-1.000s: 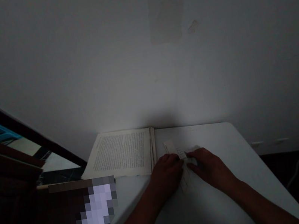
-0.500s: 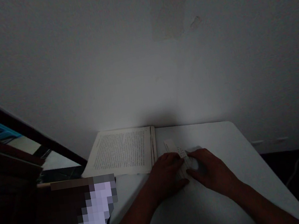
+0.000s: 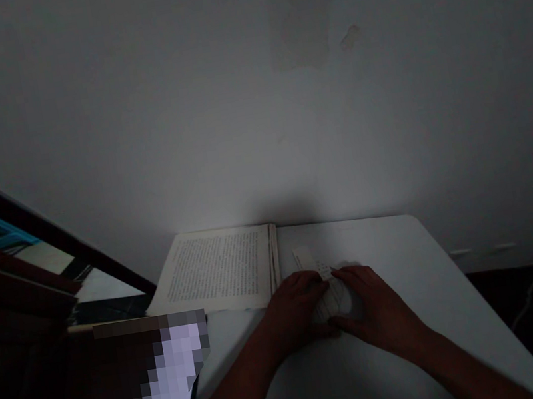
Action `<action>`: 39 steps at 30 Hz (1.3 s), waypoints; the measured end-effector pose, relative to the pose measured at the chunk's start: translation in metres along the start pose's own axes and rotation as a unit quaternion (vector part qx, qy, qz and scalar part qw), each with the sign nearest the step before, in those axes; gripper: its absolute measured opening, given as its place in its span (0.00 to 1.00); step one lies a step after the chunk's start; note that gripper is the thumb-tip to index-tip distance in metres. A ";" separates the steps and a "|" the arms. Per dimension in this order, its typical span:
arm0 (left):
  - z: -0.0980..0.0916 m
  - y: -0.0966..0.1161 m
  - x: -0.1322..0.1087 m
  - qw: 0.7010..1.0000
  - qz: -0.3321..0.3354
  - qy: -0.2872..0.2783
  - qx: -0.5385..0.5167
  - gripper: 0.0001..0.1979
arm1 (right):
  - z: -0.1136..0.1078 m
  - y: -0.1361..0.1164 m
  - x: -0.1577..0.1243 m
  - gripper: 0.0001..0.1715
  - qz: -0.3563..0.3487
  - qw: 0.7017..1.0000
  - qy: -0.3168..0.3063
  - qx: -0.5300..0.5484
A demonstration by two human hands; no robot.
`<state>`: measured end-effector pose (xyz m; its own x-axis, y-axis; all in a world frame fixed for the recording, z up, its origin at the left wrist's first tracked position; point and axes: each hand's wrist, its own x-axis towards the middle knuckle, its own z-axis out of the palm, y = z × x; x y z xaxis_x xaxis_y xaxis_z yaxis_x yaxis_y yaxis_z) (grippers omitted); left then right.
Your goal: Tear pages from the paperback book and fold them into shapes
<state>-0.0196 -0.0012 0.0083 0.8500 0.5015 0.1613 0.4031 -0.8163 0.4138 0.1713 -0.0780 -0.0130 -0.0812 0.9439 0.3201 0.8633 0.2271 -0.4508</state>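
A small folded piece of printed paper (image 3: 331, 297) is held between my two hands, just above or on the white table (image 3: 373, 236). My left hand (image 3: 297, 309) grips its left side, fingers curled over it and thumb low. On the right side, my right hand (image 3: 371, 301) pinches it, with fingertips at the upper edge and thumb near the bottom. One narrow strip of the paper sticks up beyond my fingers. My hands hide part of the folds. To the left of my left hand lies a stack of printed pages (image 3: 217, 268), text side up.
A pixelated bright screen-like object (image 3: 173, 376) lies at the table's left edge. The grey wall (image 3: 233, 117) rises right behind the table. A dark wooden frame (image 3: 48, 227) stands at left, and a pale cable (image 3: 529, 296) hangs at right.
My right thumb has shifted down and left along the paper, and my left thumb has tucked in lower. More of the paper's middle shows between my hands. The page stack stays put.
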 end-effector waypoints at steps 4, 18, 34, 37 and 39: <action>0.002 -0.001 0.000 1.000 -0.006 -0.005 -0.005 0.37 | -0.001 0.006 0.003 0.29 0.009 0.999 0.021 0.022; 0.005 0.000 -0.001 1.000 -0.015 -0.001 -0.002 0.39 | -0.003 0.035 0.022 0.16 0.057 0.994 0.091 -0.010; 0.006 0.004 -0.007 1.000 -0.004 -0.007 -0.001 0.44 | -0.010 -0.004 0.022 0.13 -0.098 0.994 -0.038 0.027; 0.007 0.002 -0.008 1.000 -0.015 -0.010 0.009 0.46 | -0.005 -0.008 0.024 0.17 -0.103 0.994 -0.039 0.015; 0.006 0.001 -0.009 1.000 -0.021 -0.015 0.011 0.47 | -0.003 -0.009 0.026 0.18 -0.101 0.994 -0.039 0.010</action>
<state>-0.0248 -0.0087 0.0015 0.8418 0.5272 0.1161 0.4463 -0.8007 0.3997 0.1631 -0.0561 0.0020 -0.2920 0.8937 0.3406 0.8147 0.4189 -0.4009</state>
